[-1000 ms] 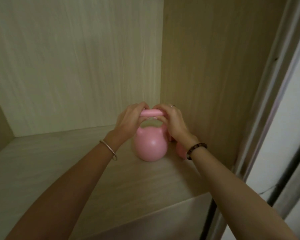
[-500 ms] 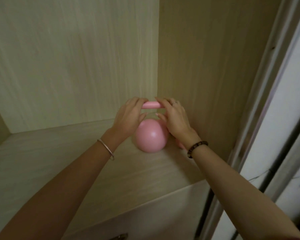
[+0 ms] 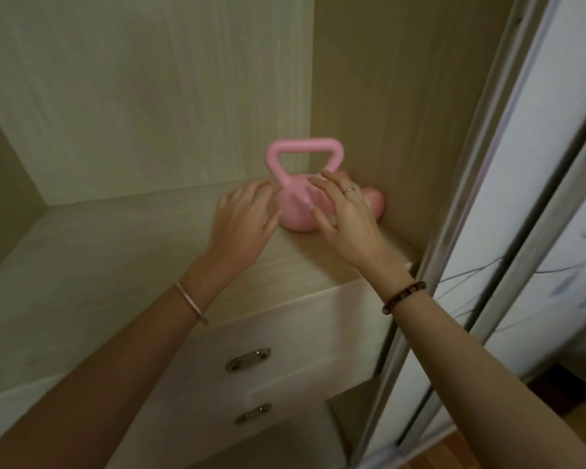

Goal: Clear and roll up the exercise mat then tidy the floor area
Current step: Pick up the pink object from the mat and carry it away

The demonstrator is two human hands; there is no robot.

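Observation:
A pink kettlebell (image 3: pixel 293 211) with a triangular handle stands upright on a pale wooden wardrobe shelf (image 3: pixel 122 265), pushed into the back right corner. My left hand (image 3: pixel 244 220) is open just to its left, fingers spread near the ball. My right hand (image 3: pixel 344 211) is open to its right, fingertips close to the base of the handle; contact is unclear. A second pink rounded object (image 3: pixel 374 204) lies behind my right hand against the side wall, mostly hidden. No exercise mat is in view.
Two drawers with metal handles (image 3: pixel 247 359) sit under the shelf. The wardrobe's side panel (image 3: pixel 396 113) stands right of the kettlebell. A sliding door with metal rails (image 3: pixel 508 184) runs down the right. A strip of wooden floor (image 3: pixel 447 451) shows at the bottom right.
Both hands have let go of the kettlebell's handle and drawn back beside the ball with fingers spread. The kettlebell now stands deeper in the corner, and the view has tilted down, showing the drawers.

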